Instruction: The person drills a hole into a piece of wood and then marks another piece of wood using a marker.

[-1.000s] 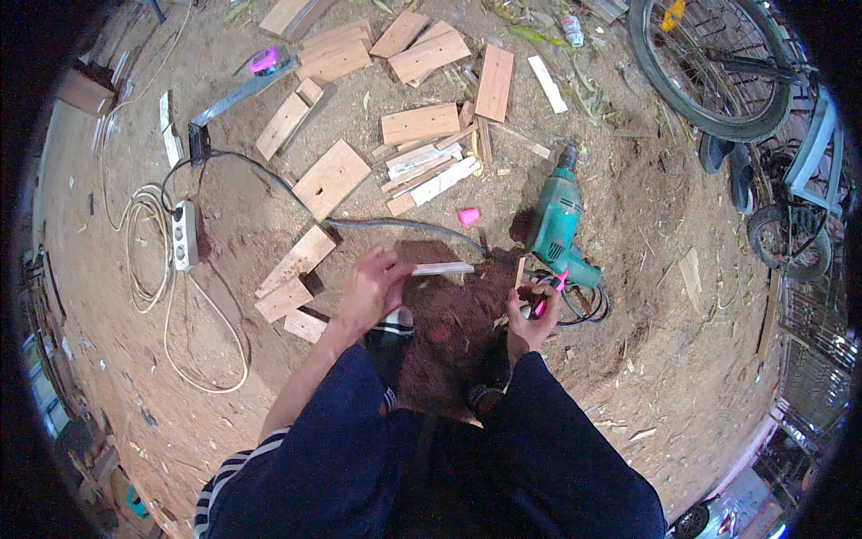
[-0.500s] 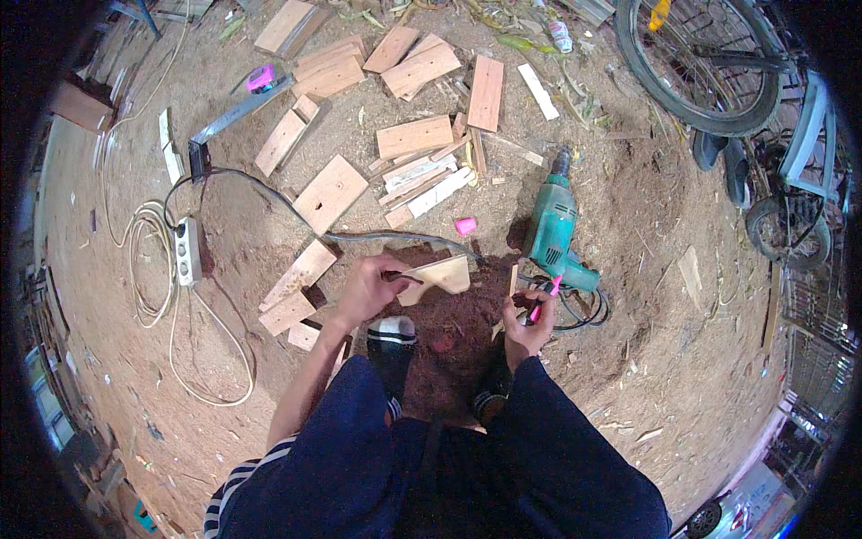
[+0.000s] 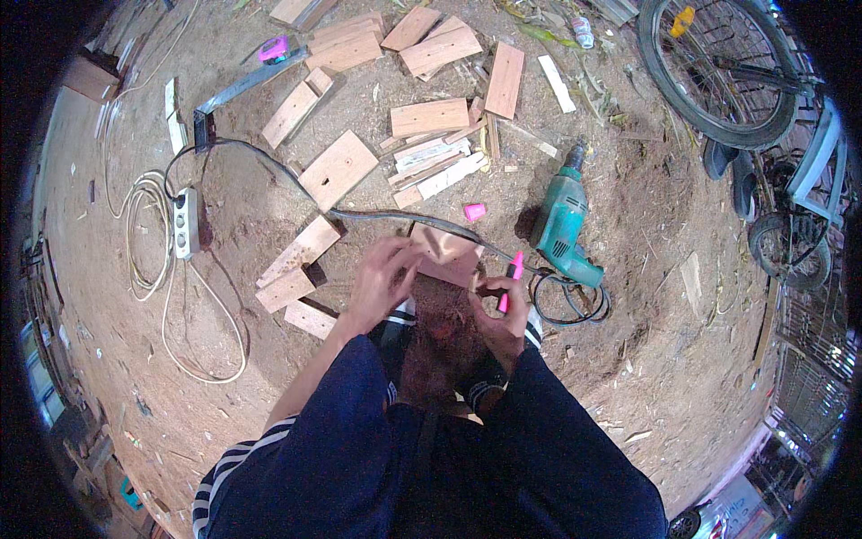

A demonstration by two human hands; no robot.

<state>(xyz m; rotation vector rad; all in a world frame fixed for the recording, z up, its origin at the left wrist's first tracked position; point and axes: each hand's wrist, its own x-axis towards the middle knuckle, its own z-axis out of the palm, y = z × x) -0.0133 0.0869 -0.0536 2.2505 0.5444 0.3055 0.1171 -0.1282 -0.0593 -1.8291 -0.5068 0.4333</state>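
My right hand [image 3: 505,316] is closed around a pink highlighter-like marker [image 3: 508,280] with a dark band, its pink end pointing up. Its fingertips are beside the right edge of a reddish wooden board [image 3: 453,267] between my feet. A paler, shaped wood piece [image 3: 438,241] lies at the board's far end, partly blurred. My left hand [image 3: 382,280] is at the left edge of these pieces, fingers loosely apart and a little smeared. Whether its fingertips touch the wood is hard to make out. A black cable [image 3: 395,215] runs just beyond the pieces.
A green power drill [image 3: 561,229] lies to the right, its cord coiled nearby. Cut wooden blocks [image 3: 338,171] spread ahead, with a small pink plastic piece [image 3: 474,212]. A white power strip [image 3: 186,225] and a metal square-like tool [image 3: 247,85] are left. A bicycle wheel [image 3: 718,135] stands far right.
The pale shaped piece has gone from my raised left hand down to between my hands, and my left fingers have loosened. My right hand has moved left, still holding the marker. The view has shifted slightly.
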